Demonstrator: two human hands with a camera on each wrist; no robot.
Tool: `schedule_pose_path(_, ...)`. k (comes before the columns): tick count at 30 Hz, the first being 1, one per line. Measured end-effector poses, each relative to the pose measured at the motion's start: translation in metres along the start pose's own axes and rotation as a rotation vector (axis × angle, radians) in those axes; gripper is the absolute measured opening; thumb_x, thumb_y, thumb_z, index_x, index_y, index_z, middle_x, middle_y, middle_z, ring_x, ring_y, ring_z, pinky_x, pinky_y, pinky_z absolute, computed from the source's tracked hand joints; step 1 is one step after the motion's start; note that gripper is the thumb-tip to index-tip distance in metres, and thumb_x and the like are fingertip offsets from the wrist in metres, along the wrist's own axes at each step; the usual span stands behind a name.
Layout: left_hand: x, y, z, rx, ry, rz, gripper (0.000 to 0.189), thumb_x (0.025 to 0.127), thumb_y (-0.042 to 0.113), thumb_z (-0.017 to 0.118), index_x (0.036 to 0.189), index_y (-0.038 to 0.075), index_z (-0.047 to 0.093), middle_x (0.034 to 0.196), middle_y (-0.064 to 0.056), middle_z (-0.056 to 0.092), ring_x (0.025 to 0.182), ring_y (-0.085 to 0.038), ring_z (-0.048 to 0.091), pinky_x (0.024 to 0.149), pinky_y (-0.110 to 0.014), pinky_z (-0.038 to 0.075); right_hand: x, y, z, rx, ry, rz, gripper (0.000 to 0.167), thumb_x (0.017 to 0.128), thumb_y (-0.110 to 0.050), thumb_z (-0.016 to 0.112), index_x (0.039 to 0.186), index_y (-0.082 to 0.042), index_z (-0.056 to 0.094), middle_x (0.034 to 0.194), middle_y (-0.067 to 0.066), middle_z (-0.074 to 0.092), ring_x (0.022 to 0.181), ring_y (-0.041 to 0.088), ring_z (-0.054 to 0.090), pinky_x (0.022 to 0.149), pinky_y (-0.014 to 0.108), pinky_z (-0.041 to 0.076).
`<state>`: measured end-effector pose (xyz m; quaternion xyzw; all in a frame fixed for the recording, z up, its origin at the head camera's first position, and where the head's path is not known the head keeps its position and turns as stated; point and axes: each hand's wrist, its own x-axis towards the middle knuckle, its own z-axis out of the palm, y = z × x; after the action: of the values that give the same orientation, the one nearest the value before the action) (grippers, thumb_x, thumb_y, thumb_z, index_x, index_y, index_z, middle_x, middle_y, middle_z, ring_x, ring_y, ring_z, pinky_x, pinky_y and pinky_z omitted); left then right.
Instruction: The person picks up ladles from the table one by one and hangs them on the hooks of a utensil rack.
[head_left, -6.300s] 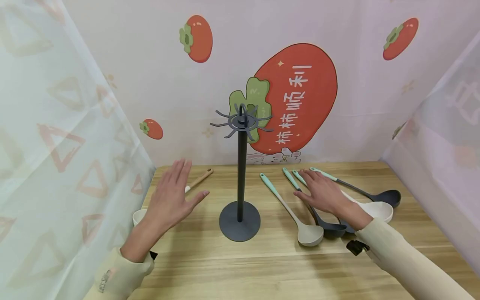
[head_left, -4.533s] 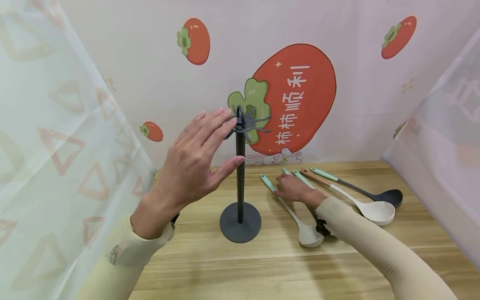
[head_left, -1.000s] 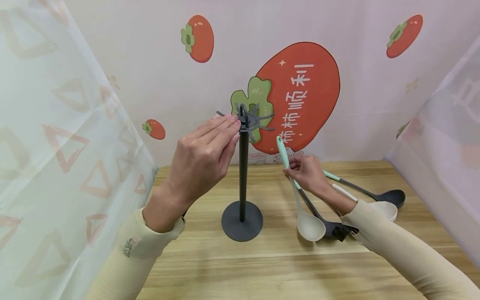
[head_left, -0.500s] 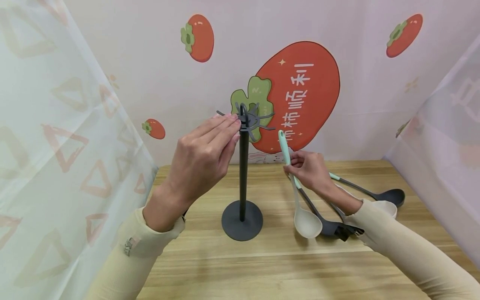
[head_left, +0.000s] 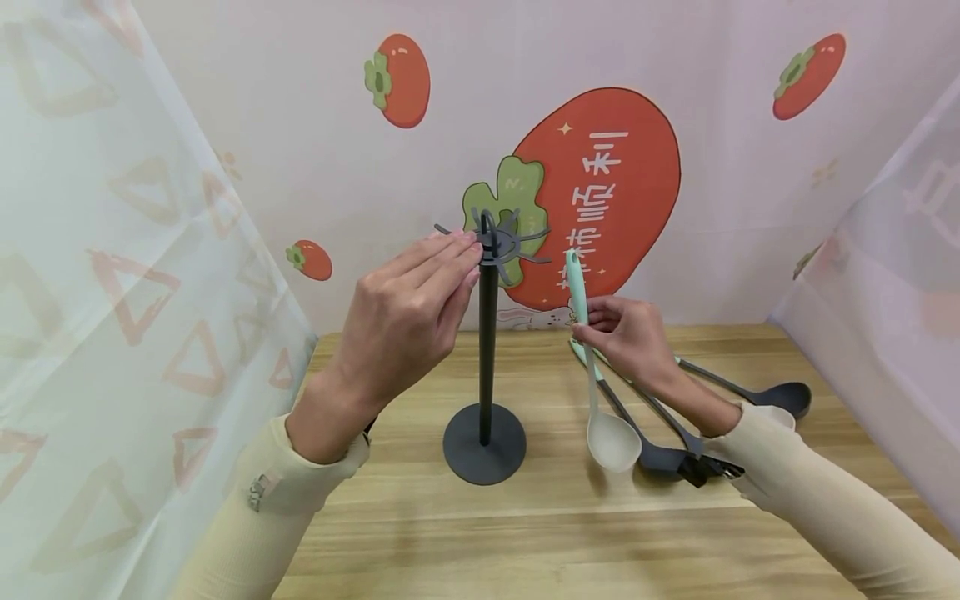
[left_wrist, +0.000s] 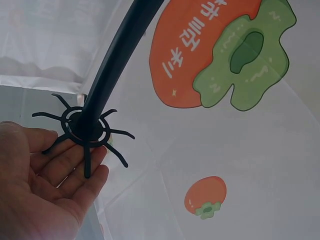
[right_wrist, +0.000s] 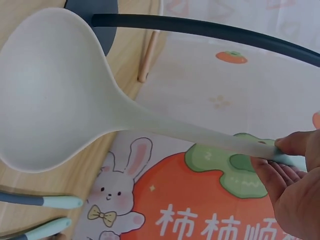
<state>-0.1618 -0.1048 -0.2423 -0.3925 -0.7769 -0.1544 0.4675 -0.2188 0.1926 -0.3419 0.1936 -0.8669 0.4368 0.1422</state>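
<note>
A dark utensil stand [head_left: 487, 350] with a round base and a ring of curved hooks stands upright on the table. My left hand [head_left: 408, 308] holds the hook ring at the top; in the left wrist view, the thumb and fingers [left_wrist: 72, 167] close around one hook. To the right of the stand, my right hand [head_left: 630, 337] pinches a pale ladle [head_left: 613, 442] low on its mint handle. The ladle hangs nearly upright, bowl downward, raised off the table and apart from the stand. Its bowl fills the left of the right wrist view, where the handle end is hidden by the hand.
Dark ladle-like utensils [head_left: 660, 460] with mint handles lie under and beside my right forearm. Another dark ladle [head_left: 783, 397] lies far right, beside a white bowl mostly hidden by the sleeve. A wooden handle [right_wrist: 148, 57] shows beyond the stand. Printed cloth walls surround the table.
Over the earlier frames, my left hand has moved to the stand's top and my right hand has taken hold of the pale ladle. Lately the ladle has risen and become more upright; the left hand stays put.
</note>
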Motion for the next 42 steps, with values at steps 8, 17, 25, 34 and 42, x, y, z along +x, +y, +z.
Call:
schedule_pose_path(8, -0.001, 0.000, 0.000, -0.001, 0.003, -0.006, 0.027, 0.102, 0.005, 0.067, 0.124, -0.007, 0.075, 0.124, -0.022, 0.075, 0.119, -0.035, 0.073, 0.109, -0.047, 0.055, -0.004, -0.011, -0.007, 0.017, 0.059, -0.090, 0.026, 0.085, 0.009, 0.082, 0.111, 0.010, 0.075, 0.091, 0.021, 0.079, 0.079, 0.033, 0.080, 0.069, 0.012, 0.059)
schedule_pose_path(17, -0.001, 0.002, 0.000, 0.001, 0.019, -0.008, 0.027, 0.101, 0.005, 0.067, 0.124, -0.007, 0.075, 0.124, -0.022, 0.075, 0.119, -0.034, 0.073, 0.109, -0.047, 0.055, -0.012, -0.027, -0.013, 0.034, 0.099, -0.189, 0.028, 0.084, 0.009, 0.084, 0.110, 0.009, 0.076, 0.090, 0.018, 0.079, 0.079, 0.031, 0.080, 0.073, 0.011, 0.059)
schedule_pose_path(25, -0.001, 0.002, 0.000, 0.002, 0.007, -0.013, 0.027, 0.103, 0.005, 0.064, 0.124, -0.007, 0.075, 0.125, -0.022, 0.075, 0.120, -0.034, 0.073, 0.109, -0.046, 0.055, -0.019, -0.046, -0.018, 0.036, 0.122, -0.250, 0.030, 0.082, 0.009, 0.086, 0.110, 0.009, 0.076, 0.091, 0.016, 0.080, 0.079, 0.029, 0.080, 0.073, 0.013, 0.060)
schedule_pose_path(34, -0.001, 0.002, 0.000, 0.023, -0.002, -0.015, 0.028, 0.102, 0.005, 0.066, 0.126, -0.006, 0.074, 0.124, -0.021, 0.075, 0.119, -0.035, 0.073, 0.109, -0.046, 0.055, -0.024, -0.063, -0.023, 0.045, 0.114, -0.316, 0.033, 0.080, 0.010, 0.087, 0.111, 0.008, 0.076, 0.092, 0.010, 0.080, 0.082, 0.005, 0.078, 0.072, 0.019, 0.063)
schedule_pose_path(42, -0.001, 0.002, 0.001, 0.023, 0.005, -0.001, 0.028, 0.102, 0.005, 0.066, 0.126, -0.006, 0.074, 0.124, -0.021, 0.075, 0.118, -0.035, 0.073, 0.109, -0.046, 0.055, -0.028, -0.074, -0.026, 0.082, 0.097, -0.409, 0.035, 0.078, 0.015, 0.086, 0.110, 0.008, 0.075, 0.092, 0.009, 0.080, 0.082, 0.007, 0.078, 0.072, 0.020, 0.063)
